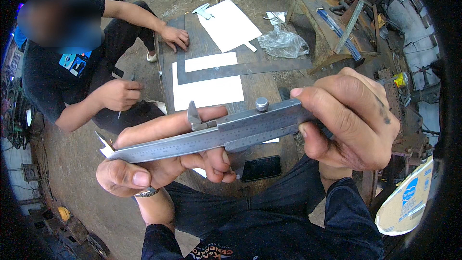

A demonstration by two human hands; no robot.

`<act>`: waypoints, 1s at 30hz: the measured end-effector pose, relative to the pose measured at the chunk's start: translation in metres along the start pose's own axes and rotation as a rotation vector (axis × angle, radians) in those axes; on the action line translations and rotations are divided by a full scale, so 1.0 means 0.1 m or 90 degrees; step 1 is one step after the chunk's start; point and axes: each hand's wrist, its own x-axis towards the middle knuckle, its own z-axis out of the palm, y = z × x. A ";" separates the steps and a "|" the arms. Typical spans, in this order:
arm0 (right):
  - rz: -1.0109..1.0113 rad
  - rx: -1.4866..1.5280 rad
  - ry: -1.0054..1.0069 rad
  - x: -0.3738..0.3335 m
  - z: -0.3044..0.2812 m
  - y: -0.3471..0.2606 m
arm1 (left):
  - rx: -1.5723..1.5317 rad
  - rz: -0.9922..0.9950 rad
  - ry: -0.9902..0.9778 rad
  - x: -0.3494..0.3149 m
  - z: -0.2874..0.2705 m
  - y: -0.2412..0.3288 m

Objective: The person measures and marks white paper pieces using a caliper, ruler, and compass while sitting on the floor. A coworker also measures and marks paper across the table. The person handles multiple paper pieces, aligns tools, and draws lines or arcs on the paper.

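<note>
A steel vernier caliper (pixel 168 145) is held up in front of me, slanting up to the right. My left hand (pixel 166 169) grips its left end, thumb in front, other fingers behind and below the beam. The fingers of my right hand (pixel 356 120) are closed on the right end. The caliper's two small pointed jaws are spread well apart, and a locking screw (pixel 261 103) stands on the slider's top edge. Beneath the caliper, a black phone (pixel 261 168) lies on the wooden table (pixel 260 95).
A dark steel square (pixel 269 67) lies across white paper (pixel 207 97). Beyond are a larger white sheet (pixel 226 26), a clear plastic bag (pixel 284 43) and a wooden stand (pixel 308 19). At left a seated co-worker (pixel 62 82) rests one hand on the table and holds a thin pen-like thing.
</note>
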 end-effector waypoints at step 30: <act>0.021 0.002 0.014 0.01 -0.01 -0.04 | 0.024 -0.054 -0.024 -0.03 0.00 0.07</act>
